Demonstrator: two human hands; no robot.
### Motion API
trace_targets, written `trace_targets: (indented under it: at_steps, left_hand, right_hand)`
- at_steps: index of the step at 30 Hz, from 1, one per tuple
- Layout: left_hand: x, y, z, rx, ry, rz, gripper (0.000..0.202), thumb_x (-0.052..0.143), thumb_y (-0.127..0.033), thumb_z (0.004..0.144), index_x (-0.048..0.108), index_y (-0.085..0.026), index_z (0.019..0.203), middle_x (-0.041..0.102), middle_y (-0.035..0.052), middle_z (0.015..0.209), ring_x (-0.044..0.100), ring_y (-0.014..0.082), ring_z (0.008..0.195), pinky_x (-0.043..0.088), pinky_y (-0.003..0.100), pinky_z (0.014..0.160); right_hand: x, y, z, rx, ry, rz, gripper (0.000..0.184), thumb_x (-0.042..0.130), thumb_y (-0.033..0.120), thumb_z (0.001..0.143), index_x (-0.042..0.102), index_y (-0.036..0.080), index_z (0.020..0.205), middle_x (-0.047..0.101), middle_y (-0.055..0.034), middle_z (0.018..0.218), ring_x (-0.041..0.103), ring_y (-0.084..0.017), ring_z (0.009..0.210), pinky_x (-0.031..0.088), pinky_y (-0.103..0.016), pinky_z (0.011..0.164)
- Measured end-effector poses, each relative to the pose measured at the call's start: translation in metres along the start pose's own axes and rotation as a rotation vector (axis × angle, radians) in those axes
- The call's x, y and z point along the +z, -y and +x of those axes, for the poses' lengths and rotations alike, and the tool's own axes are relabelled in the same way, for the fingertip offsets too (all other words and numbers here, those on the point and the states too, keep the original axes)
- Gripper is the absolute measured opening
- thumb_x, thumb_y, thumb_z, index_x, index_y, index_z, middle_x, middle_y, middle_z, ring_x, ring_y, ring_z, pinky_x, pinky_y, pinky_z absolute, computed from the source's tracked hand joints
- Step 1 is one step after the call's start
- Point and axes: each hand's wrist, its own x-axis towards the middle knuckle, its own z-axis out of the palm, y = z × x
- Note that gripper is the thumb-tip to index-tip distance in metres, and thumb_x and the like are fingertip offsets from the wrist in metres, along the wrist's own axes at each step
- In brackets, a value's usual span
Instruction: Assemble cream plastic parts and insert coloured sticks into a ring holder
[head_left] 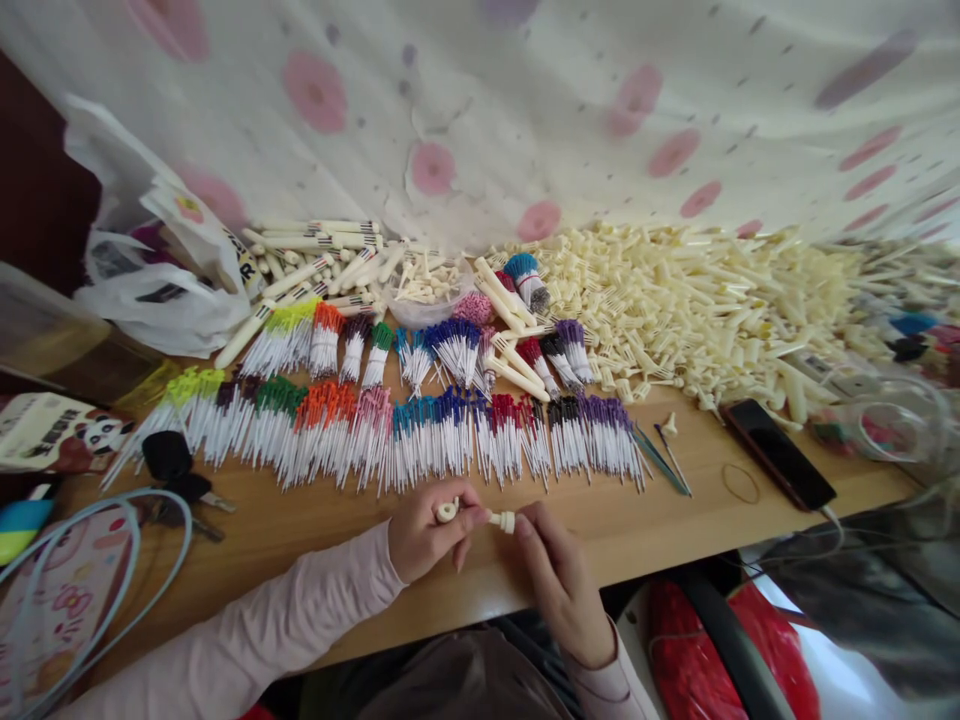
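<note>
My left hand is closed around small cream plastic pen parts. A ring-shaped end shows above its curled fingers. Out past the thumb sticks a narrow cream piece with a ribbed, flared end. The fingertips of my right hand are pressed together at that flared end. How the pieces join inside my left hand is hidden. Just beyond both hands lies a long row of ink refills with white tubes and coloured tips, sorted by colour.
Bundled refills and cream pen barrels lie behind the row. A large heap of cream parts fills the back right. A phone, blue tweezers and a rubber band lie rightward; keys and a cable leftward.
</note>
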Motion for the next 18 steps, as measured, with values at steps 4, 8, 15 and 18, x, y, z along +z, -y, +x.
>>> trace_targets:
  at_steps: [4, 8, 15, 18]
  left_hand:
    - [0.0026, -0.0017, -0.0012, 0.092, -0.014, 0.109, 0.032, 0.054, -0.046, 0.090, 0.055, -0.017, 0.075, 0.052, -0.0049, 0.040, 0.048, 0.0093, 0.037, 0.037, 0.021, 0.048]
    - [0.0036, -0.0007, -0.0014, 0.095, -0.006, 0.169, 0.029, 0.051, -0.042, 0.093, 0.054, -0.017, 0.077, 0.052, -0.0055, 0.041, 0.049, 0.0097, 0.036, 0.037, 0.020, 0.047]
    - [0.0023, 0.0046, -0.0059, 0.645, -0.181, 0.768, 0.023, 0.045, -0.029, 0.097, 0.060, -0.017, 0.084, 0.067, 0.0035, 0.062, 0.058, 0.0143, 0.053, 0.037, 0.026, 0.057]
    - [0.0016, -0.0008, -0.0065, 0.641, -0.194, 0.705, 0.021, 0.045, -0.029, 0.097, 0.061, -0.018, 0.090, 0.067, -0.0006, 0.060, 0.056, 0.0127, 0.051, 0.037, 0.030, 0.067]
  right_hand:
    - [0.0033, 0.0005, 0.0019, 0.071, -0.053, 0.071, 0.042, 0.035, 0.038, 0.101, 0.038, 0.020, 0.063, 0.036, 0.0051, 0.056, 0.038, -0.010, 0.051, 0.030, -0.024, 0.050]
    - [0.0015, -0.0027, 0.0015, 0.057, -0.001, 0.080, 0.033, 0.037, 0.038, 0.100, 0.050, 0.019, 0.077, 0.044, 0.0036, 0.064, 0.043, -0.011, 0.058, 0.034, -0.023, 0.056]
    - [0.0041, 0.0038, 0.0012, 0.230, 0.016, 0.266, 0.046, 0.037, 0.047, 0.098, 0.037, 0.021, 0.060, 0.035, 0.0057, 0.053, 0.034, -0.010, 0.049, 0.028, -0.024, 0.048]
    - [0.0014, 0.0059, 0.0007, 0.187, -0.007, 0.218, 0.044, 0.037, 0.045, 0.099, 0.038, 0.020, 0.062, 0.036, 0.0051, 0.056, 0.036, -0.010, 0.051, 0.029, -0.023, 0.050]
